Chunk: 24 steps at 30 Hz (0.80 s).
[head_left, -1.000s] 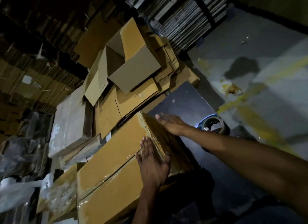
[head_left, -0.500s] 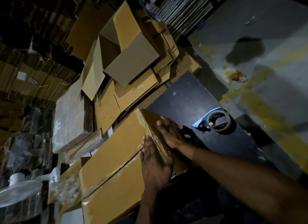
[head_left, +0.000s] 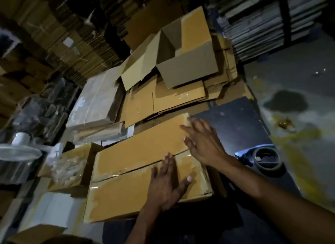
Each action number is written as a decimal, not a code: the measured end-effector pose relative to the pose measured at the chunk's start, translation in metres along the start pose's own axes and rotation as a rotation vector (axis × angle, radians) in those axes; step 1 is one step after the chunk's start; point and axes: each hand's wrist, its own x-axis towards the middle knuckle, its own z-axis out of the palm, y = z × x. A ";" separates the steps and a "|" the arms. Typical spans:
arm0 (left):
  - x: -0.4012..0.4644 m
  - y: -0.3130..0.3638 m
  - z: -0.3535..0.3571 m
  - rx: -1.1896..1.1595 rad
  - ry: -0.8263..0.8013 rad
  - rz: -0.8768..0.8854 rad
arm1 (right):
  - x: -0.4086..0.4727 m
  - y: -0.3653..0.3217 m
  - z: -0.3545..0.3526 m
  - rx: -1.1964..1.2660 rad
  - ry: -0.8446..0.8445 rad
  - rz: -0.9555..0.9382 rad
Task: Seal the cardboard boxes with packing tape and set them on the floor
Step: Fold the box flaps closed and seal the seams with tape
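The long cardboard box (head_left: 145, 171) is laid on the dark table (head_left: 235, 120), its long axis and taped centre seam running from lower left to upper right. The left hand (head_left: 166, 185) is pressed flat on the near flap, fingers straight and spread, nothing gripped. The right hand (head_left: 203, 144) is laid open across the seam's right end, nothing held, and is judged nearer the tape dispenser (head_left: 262, 157) beside it.
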 end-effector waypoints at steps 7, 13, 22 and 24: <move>-0.005 -0.049 -0.011 -0.025 0.074 0.145 | 0.003 -0.037 0.022 -0.445 -0.304 0.037; -0.039 -0.158 0.006 0.022 0.051 0.009 | 0.009 -0.109 0.076 -0.534 -0.645 -0.324; -0.050 -0.217 0.001 -0.082 0.233 0.096 | 0.011 -0.144 0.116 -0.562 -0.702 -0.366; -0.062 -0.246 0.004 -0.080 0.333 0.004 | 0.019 -0.175 0.132 -0.500 -0.772 -0.365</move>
